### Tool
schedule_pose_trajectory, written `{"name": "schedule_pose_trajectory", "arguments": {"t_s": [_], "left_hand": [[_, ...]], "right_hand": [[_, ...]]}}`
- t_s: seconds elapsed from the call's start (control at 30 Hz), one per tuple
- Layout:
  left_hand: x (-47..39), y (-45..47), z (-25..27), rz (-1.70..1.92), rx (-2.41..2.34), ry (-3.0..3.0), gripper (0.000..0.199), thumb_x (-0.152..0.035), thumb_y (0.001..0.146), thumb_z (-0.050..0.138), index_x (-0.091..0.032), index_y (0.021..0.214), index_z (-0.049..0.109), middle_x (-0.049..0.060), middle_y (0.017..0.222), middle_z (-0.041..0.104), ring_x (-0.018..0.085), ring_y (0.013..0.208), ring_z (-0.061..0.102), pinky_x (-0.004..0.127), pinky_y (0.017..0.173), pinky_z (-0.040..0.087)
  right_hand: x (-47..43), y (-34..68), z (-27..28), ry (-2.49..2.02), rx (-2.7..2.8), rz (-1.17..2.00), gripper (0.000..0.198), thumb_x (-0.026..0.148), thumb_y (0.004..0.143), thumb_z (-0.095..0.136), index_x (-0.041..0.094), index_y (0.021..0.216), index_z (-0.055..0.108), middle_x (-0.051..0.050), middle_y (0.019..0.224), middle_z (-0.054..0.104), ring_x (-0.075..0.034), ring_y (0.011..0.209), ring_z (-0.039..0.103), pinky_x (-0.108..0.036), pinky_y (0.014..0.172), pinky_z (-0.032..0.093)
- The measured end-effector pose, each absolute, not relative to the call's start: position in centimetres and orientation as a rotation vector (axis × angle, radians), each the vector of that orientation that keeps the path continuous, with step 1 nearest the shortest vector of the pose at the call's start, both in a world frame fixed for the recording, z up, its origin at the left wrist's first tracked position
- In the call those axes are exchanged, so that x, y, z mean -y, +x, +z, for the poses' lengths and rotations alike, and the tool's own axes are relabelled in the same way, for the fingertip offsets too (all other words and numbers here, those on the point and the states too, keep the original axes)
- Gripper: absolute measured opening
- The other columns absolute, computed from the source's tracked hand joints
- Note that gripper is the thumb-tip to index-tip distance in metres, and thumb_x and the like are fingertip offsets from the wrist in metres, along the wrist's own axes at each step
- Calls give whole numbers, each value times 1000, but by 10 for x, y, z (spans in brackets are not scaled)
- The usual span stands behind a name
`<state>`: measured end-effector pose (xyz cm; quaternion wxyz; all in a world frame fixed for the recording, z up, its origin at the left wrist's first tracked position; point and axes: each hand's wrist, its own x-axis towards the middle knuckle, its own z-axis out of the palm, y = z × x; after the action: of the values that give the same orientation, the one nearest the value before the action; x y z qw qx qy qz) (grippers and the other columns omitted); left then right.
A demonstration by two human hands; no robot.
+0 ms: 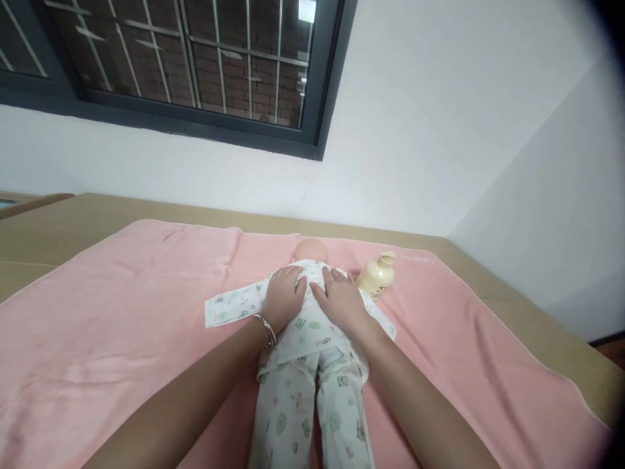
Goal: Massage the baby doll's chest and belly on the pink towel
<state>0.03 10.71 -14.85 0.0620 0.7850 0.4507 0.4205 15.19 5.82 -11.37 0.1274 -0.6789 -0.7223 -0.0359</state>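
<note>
The person's bare forearms [195, 397] come in from the lower corners, a doll's printed trousers [286, 417] between them, legs toward the viewer, on a pink cloth [122, 312]. A silver-coloured bracelet [267, 331] circles the left wrist. Left hand [286, 293] and right hand [342, 296] both laid flat, backs up, on the upper body of the doll [311, 250]; thumbs turned toward each other, narrow strip of fabric showing between. Neither hand grips anything. Doll's white top [312, 329] carries small green and pink prints; one sleeve [234, 306] stretches out past the left hand, the other partly hidden behind the right forearm. Just beside the right hand, a pale yellow pump bottle [377, 276], leaning rightward in this view; cannot tell whether it truly tilts. Doll's rounded bare head beyond the fingertips, near the cloth's far edge. Past the cloth, a tan strip of desk [117, 207] runs along a white wall [415, 117]. Upper left: dark-framed window [319, 140], metal bars [249, 71], brickwork [234, 94] behind.
</note>
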Motion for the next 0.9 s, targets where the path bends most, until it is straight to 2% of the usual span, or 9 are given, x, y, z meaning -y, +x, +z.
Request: {"name": "schedule_pose_trajectory", "arguments": {"t_s": [0.9], "left_hand": [[-107,0,-147,1250,-1372,2382,29,-25,93,43,-17,111,63,9,116,69,25,109,61,45,99,47]], "right_hand": [[-57,152,-112,-1984,2102,-85,66,52,100,24,8,146,36,-21,142,49,-32,134,40,-46,111,23]]}}
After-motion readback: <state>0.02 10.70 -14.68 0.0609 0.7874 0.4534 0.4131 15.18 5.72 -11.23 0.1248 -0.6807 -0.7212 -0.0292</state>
